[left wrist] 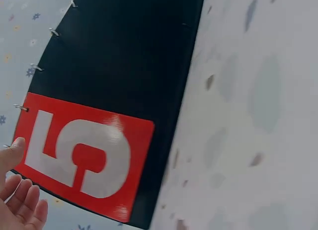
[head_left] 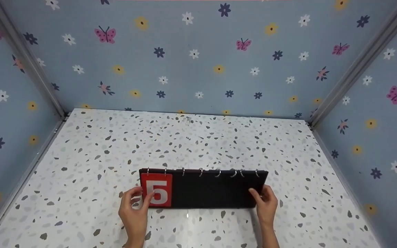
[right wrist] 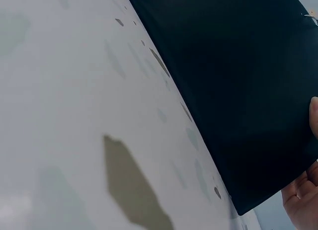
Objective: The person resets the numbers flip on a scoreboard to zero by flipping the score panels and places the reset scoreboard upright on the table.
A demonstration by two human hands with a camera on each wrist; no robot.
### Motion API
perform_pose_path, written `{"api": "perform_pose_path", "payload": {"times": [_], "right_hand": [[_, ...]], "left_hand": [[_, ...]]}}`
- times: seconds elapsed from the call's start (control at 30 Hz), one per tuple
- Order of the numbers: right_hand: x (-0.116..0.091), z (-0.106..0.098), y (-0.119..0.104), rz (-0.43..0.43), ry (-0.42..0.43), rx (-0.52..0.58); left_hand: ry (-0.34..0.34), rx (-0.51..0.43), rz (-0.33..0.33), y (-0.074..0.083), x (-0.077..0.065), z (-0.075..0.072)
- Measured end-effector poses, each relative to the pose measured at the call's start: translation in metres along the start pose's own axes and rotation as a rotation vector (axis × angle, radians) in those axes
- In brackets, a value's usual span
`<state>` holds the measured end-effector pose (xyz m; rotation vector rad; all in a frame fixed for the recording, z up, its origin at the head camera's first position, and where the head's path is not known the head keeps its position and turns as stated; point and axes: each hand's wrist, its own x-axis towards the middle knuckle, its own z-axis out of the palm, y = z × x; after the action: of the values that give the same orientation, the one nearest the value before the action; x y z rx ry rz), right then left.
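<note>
A black flip scoreboard leans tilted on the speckled table, metal rings along its top edge. At its left end hangs a red card with a white number 5. My left hand holds the board's left end, thumb over the front of the red card, the other fingers at the side edge. The right end is gripped by my right hand, thumb on the black face and fingers curled behind. In the right wrist view, part of the right hand shows at the edge. The board's back is hidden.
The white speckled table extends behind and to both sides of the board. Blue flowered panels wall it in at the back, left and right, with grey metal posts at the corners.
</note>
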<state>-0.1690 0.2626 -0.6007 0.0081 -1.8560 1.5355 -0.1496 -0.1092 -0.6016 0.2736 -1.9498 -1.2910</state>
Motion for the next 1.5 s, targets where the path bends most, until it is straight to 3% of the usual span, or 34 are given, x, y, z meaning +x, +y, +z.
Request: {"api": "perform_pose_path", "payload": {"times": [0.13,0.23,0.3,0.37,0.47,0.53,0.77,0.8,0.87,0.97,1.07,1.13,1.17,1.3,1.33,1.47,1.5], "right_hand": [[0.0,0.0,0.002,-0.013,-0.005,-0.013],[0.0,0.0,-0.005,0.006,-0.008,-0.024],[0.001,0.002,-0.016,0.039,-0.004,-0.009],[0.002,0.004,-0.029,0.074,0.002,0.001],[0.003,0.006,-0.041,0.093,0.003,0.032],[0.003,0.006,-0.042,0.091,0.001,0.026],[0.002,0.006,-0.036,0.063,0.003,0.079],[0.002,0.006,-0.035,0.064,0.004,0.082],[0.003,0.006,-0.035,0.068,0.004,0.076],[0.003,0.006,-0.04,0.087,0.004,0.048],[0.004,0.007,-0.048,0.087,0.001,0.043],[0.004,0.008,-0.055,0.087,0.0,0.036],[0.004,0.008,-0.059,0.086,0.0,0.03],[0.004,0.01,-0.068,0.114,0.004,-0.002],[0.004,0.01,-0.07,0.12,0.006,-0.007],[0.005,0.01,-0.072,0.122,0.008,-0.004],[0.005,0.01,-0.072,0.12,0.009,-0.003]], "left_hand": [[0.006,0.037,-0.041,-0.018,-0.007,0.009],[0.008,0.061,-0.044,-0.016,-0.007,0.011],[-0.003,-0.005,-0.049,-0.002,-0.003,0.008],[0.009,0.001,-0.043,0.001,-0.002,0.009],[0.019,0.017,-0.05,-0.001,0.0,0.011],[0.041,0.097,-0.053,-0.015,-0.002,0.017],[0.031,0.059,-0.078,-0.018,0.005,0.016],[0.02,0.019,-0.092,-0.012,0.006,0.014],[0.024,0.057,-0.1,-0.016,0.007,0.015],[0.021,0.018,-0.134,-0.016,0.008,0.013],[0.037,0.06,-0.119,-0.022,0.008,0.013],[0.027,0.005,-0.13,-0.009,0.01,0.008],[0.04,0.03,-0.112,-0.01,0.009,0.008],[0.031,-0.004,-0.112,0.017,0.01,-0.003],[0.031,0.028,-0.105,0.018,0.009,-0.004],[-0.059,0.041,-0.099,0.045,0.011,-0.018],[-0.096,0.024,-0.093,0.046,0.011,-0.021]]}}
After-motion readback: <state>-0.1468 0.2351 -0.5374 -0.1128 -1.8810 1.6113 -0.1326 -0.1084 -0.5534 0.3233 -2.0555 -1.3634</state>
